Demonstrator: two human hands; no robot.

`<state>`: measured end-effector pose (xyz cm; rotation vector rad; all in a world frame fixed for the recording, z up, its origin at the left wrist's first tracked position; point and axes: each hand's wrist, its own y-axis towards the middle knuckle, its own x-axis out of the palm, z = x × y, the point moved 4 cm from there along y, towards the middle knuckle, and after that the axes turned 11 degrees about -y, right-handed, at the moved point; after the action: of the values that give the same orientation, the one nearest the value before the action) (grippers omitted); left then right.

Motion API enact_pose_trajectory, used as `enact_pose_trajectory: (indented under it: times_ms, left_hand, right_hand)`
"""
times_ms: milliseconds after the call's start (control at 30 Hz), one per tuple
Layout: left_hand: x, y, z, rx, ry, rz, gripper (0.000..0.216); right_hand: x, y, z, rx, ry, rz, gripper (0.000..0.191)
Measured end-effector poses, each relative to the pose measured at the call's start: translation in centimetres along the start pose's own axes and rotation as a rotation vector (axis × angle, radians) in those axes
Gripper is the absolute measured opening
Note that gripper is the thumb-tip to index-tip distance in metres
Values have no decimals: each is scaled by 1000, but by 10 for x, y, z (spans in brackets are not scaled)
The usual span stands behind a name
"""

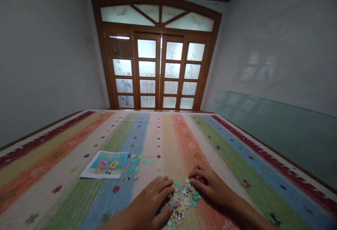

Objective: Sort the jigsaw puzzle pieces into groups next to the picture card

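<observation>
Two hands (151, 196) (210, 184) around one puzzle-piece heap (183, 200)

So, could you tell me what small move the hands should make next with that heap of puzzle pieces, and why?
Probably spread the pile of puzzle pieces flat: both the left hand and right hand rest at its edges, and the pieces lie heaped, many overlapping.

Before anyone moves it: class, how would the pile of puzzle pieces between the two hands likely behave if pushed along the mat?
The pile of puzzle pieces is loose, small and flat, so it would probably scatter rather than slide together. The pieces look thin and likely light. The striped mat looks woven, so edges may snag.
</observation>
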<state>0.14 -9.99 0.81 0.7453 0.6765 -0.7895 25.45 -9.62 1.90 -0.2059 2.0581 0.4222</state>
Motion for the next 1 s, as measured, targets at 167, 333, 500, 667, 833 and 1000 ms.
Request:
enact_pose_trajectory:
  times_ms: [167, 333, 500, 667, 833, 1000]
  left_hand:
    - [-2, 2, -1, 34, -33, 31, 50]
    - [-4, 2, 2, 55, -35, 59, 43]
    - [-5, 4, 6, 64, -78, 81, 31]
    - [-7, 5, 8, 62, -122, 98, 24]
    - [-6, 6, 9, 33, -163, 98, 22]
    - [-6, 8, 10, 29, -153, 116, 22]
  right_hand:
    - [5, -4, -5, 18, 3, 5, 33]
    - [7, -1, -5, 34, 24, 16, 33]
    - [9, -1, -4, 30, 19, 19, 34]
    - [7, -1, -5, 14, 27, 7, 39]
    - [3, -4, -6, -6, 18, -26, 29]
    - [2, -6, -6, -20, 39, -25, 27]
